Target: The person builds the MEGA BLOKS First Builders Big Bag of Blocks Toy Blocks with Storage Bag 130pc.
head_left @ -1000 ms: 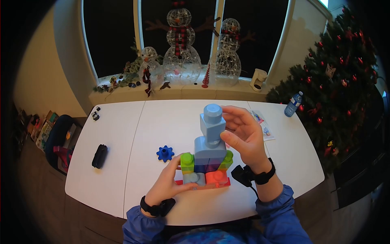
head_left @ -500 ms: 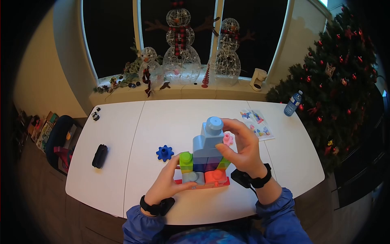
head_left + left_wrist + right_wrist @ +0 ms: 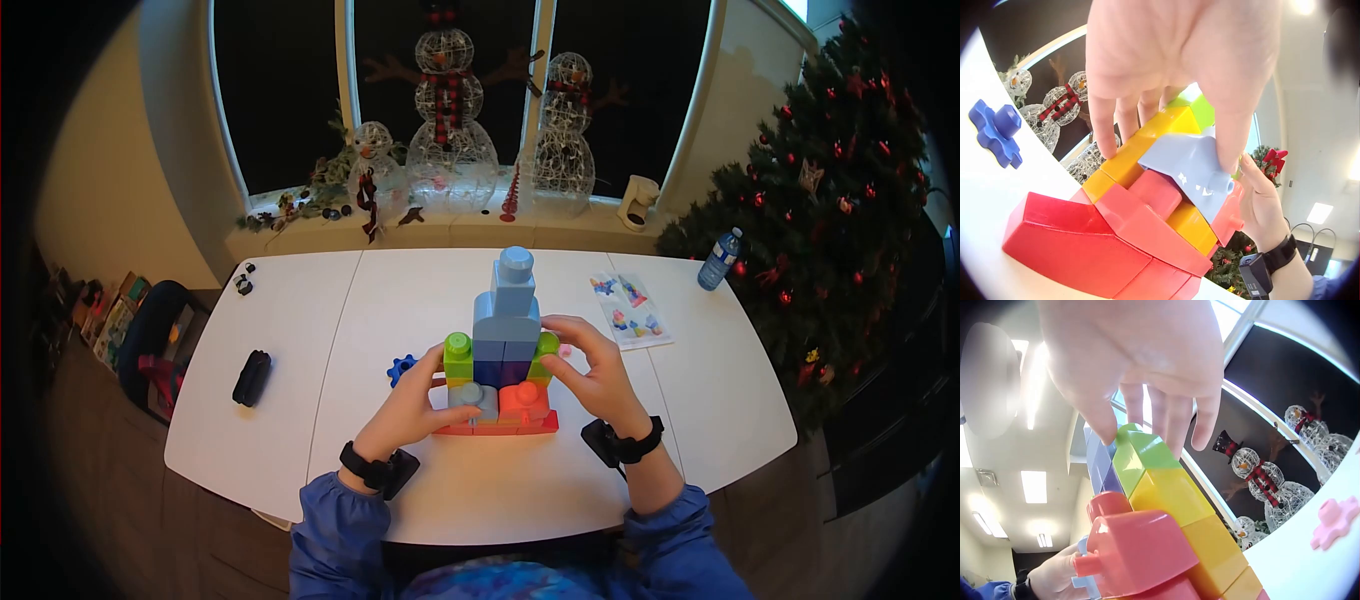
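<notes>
A tower of big toy building blocks [image 3: 505, 325] stands upright before me, light blue at the top, with green blocks at both shoulders and a red base [image 3: 515, 424]. My left hand [image 3: 405, 405] grips its left side, thumb against a grey-blue block [image 3: 1185, 159] and fingers along the yellow-orange blocks [image 3: 1124, 159]. On the right side, my right hand [image 3: 603, 372] holds the green block [image 3: 1138, 453] between thumb and fingers. Beside the grey-blue block sits a coral block [image 3: 525, 398] with a small side peg.
A blue gear [image 3: 402, 369] lies left of the tower, a pink gear [image 3: 1335, 522] to the right. Picture sheets [image 3: 632, 310] and a water bottle [image 3: 720, 260] are at the table's back right. A black case [image 3: 252, 378] lies on the left.
The right hand pressed the top light-blue block down, then let go and moved down to the green block at the right. The left hand keeps its grip; the tower has shifted slightly away.
</notes>
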Tool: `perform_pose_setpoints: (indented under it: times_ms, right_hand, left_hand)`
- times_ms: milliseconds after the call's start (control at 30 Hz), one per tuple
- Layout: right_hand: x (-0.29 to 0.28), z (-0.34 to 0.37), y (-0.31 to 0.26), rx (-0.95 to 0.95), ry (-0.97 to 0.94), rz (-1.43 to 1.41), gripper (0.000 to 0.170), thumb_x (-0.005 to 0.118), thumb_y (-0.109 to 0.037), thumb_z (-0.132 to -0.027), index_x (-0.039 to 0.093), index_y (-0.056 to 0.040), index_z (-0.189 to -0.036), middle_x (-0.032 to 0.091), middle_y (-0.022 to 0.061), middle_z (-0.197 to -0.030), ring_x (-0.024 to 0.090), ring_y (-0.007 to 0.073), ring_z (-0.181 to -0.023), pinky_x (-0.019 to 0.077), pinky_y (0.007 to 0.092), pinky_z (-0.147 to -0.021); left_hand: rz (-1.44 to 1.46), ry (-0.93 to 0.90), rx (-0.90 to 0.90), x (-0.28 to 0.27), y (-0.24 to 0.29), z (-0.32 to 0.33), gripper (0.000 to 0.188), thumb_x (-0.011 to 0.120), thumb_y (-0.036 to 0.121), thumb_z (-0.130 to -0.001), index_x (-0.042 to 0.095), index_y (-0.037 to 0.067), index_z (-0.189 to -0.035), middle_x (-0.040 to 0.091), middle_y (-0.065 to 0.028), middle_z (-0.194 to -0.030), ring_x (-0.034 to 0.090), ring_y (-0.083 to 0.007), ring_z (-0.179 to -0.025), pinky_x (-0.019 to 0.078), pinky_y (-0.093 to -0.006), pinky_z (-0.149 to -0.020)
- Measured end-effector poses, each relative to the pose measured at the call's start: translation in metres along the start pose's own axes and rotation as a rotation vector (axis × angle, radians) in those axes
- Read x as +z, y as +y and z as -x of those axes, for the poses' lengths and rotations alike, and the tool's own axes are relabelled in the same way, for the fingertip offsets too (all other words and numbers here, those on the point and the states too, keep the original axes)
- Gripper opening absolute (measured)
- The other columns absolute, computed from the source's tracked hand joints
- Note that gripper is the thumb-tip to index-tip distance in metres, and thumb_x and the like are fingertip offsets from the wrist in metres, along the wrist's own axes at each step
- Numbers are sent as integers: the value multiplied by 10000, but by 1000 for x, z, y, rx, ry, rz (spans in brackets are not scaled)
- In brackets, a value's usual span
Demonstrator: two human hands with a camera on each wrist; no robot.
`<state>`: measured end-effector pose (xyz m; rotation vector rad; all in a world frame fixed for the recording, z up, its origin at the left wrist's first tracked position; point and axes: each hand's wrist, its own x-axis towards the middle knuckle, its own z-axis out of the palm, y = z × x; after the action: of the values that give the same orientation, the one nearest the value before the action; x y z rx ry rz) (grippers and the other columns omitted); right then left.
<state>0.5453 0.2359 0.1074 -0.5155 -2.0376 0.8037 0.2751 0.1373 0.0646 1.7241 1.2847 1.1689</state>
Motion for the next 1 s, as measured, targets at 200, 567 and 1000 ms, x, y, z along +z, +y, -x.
perform_pose_setpoints:
  times_ms: [200, 567, 1000]
  right_hand:
    - [8, -8, 19, 94, 19, -76, 339, 709, -69, -983, 630, -32, -1310, 739, 108, -1160, 715, 203, -1065, 557, 328, -922]
    - [13, -5, 26, 91, 49, -127, 345, 703, -61, -990, 625, -52, -1326, 737, 97, -1162, 711, 188, -1055, 558, 316, -915]
    - [12, -4, 28, 78, 50, -131, 349, 696, -54, -995, 621, -51, -1335, 731, 96, -1124, 695, 162, -1030, 540, 297, -909]
  left_hand:
    - [13, 37, -7, 0, -5, -12, 884, 888, 163, -836, 396, 46, -1562, 567, -148, -1461, 583, -273, -1332, 502, -433, -1114]
    - [-721, 71, -147, -62, -63, -1, 436, 831, 285, -874, 733, 24, -1208, 703, -158, -1089, 676, -325, -934, 559, -389, -839]
    - [-412, 185, -119, -46, -25, 7, 372, 851, 144, -856, 573, 40, -1080, 652, -114, -1043, 678, -262, -950, 572, -340, -722]
